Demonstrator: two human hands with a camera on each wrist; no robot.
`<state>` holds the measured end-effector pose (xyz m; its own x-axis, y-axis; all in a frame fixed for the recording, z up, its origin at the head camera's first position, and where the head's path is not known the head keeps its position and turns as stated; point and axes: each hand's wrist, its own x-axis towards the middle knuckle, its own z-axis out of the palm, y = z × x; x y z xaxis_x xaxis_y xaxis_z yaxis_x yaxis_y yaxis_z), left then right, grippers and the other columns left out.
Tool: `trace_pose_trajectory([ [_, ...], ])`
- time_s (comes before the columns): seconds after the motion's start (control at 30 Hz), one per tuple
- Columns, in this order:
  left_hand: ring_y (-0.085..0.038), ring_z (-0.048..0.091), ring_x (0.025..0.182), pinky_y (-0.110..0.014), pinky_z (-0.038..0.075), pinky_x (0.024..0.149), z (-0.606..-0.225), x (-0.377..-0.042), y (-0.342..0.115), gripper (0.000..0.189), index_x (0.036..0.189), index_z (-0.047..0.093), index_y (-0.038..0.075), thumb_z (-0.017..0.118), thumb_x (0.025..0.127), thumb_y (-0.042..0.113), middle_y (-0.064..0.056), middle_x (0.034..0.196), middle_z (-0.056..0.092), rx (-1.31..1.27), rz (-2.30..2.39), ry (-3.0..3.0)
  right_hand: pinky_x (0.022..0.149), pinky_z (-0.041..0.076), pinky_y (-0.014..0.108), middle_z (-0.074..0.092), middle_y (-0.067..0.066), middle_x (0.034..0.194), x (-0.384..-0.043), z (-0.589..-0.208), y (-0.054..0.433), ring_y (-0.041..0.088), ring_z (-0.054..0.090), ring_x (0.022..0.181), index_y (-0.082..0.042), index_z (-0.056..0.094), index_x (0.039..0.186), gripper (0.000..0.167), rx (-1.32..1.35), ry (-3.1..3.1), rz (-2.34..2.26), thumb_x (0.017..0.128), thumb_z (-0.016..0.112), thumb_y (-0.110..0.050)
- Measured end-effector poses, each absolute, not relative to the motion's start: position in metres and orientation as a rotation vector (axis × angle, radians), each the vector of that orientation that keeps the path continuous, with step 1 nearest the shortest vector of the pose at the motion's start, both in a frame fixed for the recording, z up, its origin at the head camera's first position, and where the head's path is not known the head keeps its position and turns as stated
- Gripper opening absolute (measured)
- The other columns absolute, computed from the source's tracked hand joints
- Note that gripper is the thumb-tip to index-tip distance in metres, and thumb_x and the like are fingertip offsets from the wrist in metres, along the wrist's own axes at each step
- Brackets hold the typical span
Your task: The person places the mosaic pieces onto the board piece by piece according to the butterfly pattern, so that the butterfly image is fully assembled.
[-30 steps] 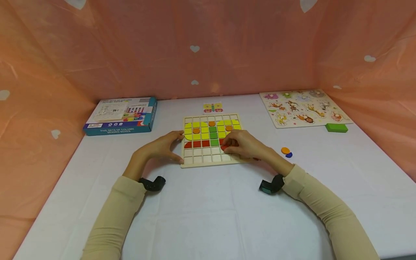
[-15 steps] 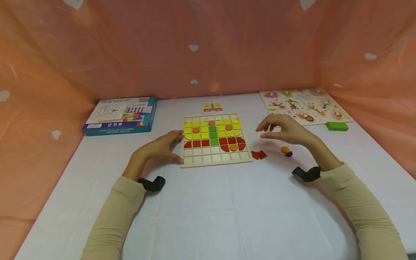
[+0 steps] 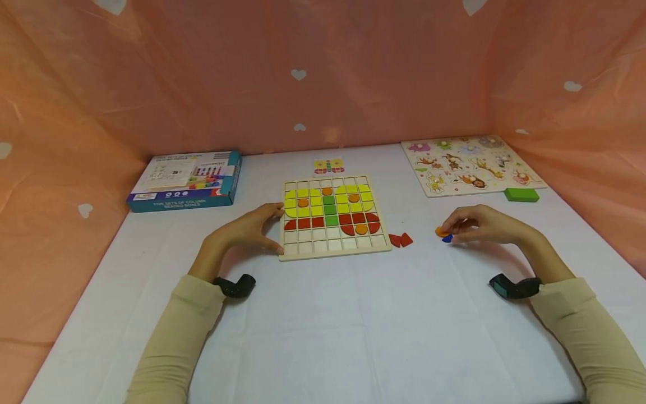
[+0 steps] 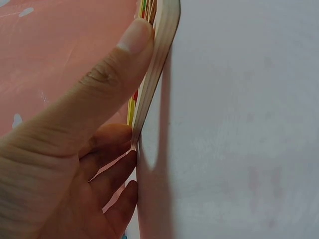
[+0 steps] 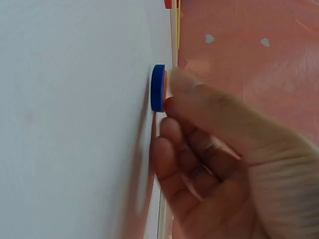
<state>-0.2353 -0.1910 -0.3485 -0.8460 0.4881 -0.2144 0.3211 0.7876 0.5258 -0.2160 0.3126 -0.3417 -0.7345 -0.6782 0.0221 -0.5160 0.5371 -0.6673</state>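
Observation:
On the white tablecloth lies a wooden grid board (image 3: pixel 298 248) filled in part with yellow, red, green and orange pieces. My left hand (image 3: pixel 244 229) rests at its left edge, thumb at the near corner and fingers farther up; the left wrist view shows the thumb (image 4: pixel 99 84) along the wooden rim. Right of the board, my right hand (image 3: pixel 487 224) reaches down to an orange disc (image 3: pixel 439 231) and a blue piece (image 3: pixel 447 239). Its index finger and thumb touch or nearly touch them. In the right wrist view the blue piece (image 5: pixel 157 88) partly hides the orange one.
Two red pieces (image 3: pixel 401 240) lie by the board's right edge. Behind the board is a small pattern card (image 3: pixel 328 166). A boxed bead set (image 3: pixel 187 182) stands back left; an animal peg puzzle (image 3: pixel 454 179) and a green block (image 3: pixel 521 194) are back right.
My right hand has left the board, swung right and come down at the orange and blue pieces. Uncovered on the board are red pieces and an orange disc. My left hand stays put.

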Motion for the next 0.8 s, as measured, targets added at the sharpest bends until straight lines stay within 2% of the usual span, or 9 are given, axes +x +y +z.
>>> trace_pose_trajectory([
  [0.3,-0.031,0.017,0.141,-0.048,0.015,0.114,-0.349,-0.235,-0.192,0.103,0.145,0.028,0.003,0.083,0.066,0.039,-0.014,0.152,0.024,0.618,0.705,2.638,0.071,0.050,0.015,0.067,0.008,0.096,-0.216,-0.347,0.309,0.010,0.059,0.080,-0.005,0.069,0.097,0.020,-1.079,2.566,-1.036,0.078,0.072,-0.001],
  [0.57,-0.031,0.016,0.141,-0.048,0.015,0.114,-0.349,-0.235,-0.192,0.102,0.145,0.029,0.004,0.083,0.066,0.040,-0.013,0.153,0.023,0.626,0.705,2.633,0.069,0.050,0.016,0.065,0.006,0.092,-0.214,-0.348,0.302,0.009,0.056,0.075,-0.005,0.068,0.096,0.018,-0.958,2.630,-1.012,0.078,0.072,-0.002],
  [0.8,-0.034,0.018,0.139,-0.048,0.015,0.114,-0.347,-0.235,-0.193,0.098,0.142,0.033,-0.001,0.083,0.066,0.037,-0.018,0.151,0.024,0.698,0.700,2.635,0.066,0.049,0.016,0.063,0.001,0.085,-0.213,-0.344,0.301,0.008,0.054,0.073,-0.005,0.067,0.096,0.016,-0.903,2.607,-0.970,0.080,0.071,-0.005],
])
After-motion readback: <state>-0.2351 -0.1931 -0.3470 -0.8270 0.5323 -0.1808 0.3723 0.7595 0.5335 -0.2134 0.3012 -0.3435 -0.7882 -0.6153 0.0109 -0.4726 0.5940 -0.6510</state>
